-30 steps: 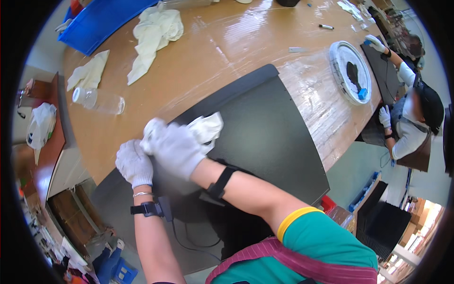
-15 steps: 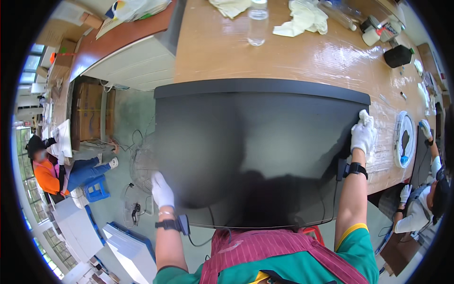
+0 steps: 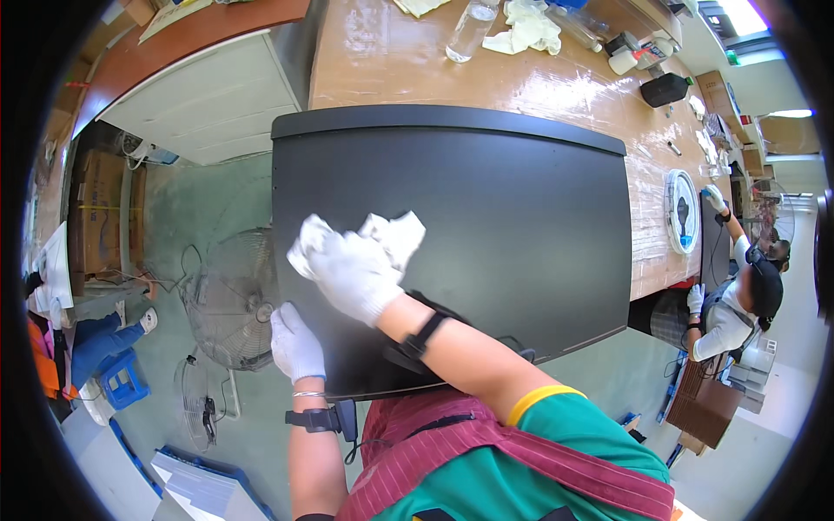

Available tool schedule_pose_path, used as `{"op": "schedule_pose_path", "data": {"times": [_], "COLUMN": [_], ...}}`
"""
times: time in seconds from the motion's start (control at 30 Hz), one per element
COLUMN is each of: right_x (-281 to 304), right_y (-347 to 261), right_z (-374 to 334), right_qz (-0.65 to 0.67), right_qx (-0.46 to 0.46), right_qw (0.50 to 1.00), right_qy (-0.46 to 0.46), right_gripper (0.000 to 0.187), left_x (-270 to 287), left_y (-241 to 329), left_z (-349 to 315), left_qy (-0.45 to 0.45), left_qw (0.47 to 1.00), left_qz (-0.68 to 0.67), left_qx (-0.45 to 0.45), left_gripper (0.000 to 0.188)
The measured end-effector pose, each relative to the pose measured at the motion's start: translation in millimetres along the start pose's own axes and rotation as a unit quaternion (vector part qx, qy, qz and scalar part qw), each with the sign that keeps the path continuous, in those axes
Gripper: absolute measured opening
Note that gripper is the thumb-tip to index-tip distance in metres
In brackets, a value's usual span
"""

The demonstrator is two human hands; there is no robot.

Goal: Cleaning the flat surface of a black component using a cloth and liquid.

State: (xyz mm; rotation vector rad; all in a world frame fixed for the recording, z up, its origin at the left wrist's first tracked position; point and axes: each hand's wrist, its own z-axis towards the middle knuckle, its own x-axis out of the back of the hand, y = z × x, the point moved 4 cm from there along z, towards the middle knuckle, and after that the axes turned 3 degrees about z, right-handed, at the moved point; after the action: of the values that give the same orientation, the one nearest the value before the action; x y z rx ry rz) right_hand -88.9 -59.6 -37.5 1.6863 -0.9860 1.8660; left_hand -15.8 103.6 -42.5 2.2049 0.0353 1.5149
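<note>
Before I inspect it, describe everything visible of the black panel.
The black panel is broad, smooth, faintly glossy, material uncertain, with a lip along its far edge. It lies on the brown table, its near side overhanging. The right hand holds a white cloth against it; the left hand touches its left edge.

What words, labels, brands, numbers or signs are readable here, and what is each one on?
None are readable.
Cardboard box at left: faint marks, too blurred to read.
White container at upper right: dark marks, too small to read.
Black panel, white cloth, gloved right hand and gloved left hand: no lettering visible.
</note>
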Motion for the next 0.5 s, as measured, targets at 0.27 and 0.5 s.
{"op": "schedule_pose_path", "data": {"times": [0.27,0.5], "right_x": [92.5,126.1], "right_y": [324.6,180.9], "right_z": [-118.2,75.7], "right_qz": [-0.102,-0.079], "right_qx": [-0.342,-0.169], "right_qw": [0.927,0.982], "right_qy": [0.118,-0.001], "right_gripper": [0.014,0.018], "left_x": [10.1,6.4], "left_y": [0.6,-12.9], "left_z": [-3.1,-4.0], "left_qy": [-0.031,-0.028], "left_qw": [0.999,0.999], "left_qz": [0.007,0.023], "left_qx": [0.009,0.035], "left_gripper": [0.049,0.046]}}
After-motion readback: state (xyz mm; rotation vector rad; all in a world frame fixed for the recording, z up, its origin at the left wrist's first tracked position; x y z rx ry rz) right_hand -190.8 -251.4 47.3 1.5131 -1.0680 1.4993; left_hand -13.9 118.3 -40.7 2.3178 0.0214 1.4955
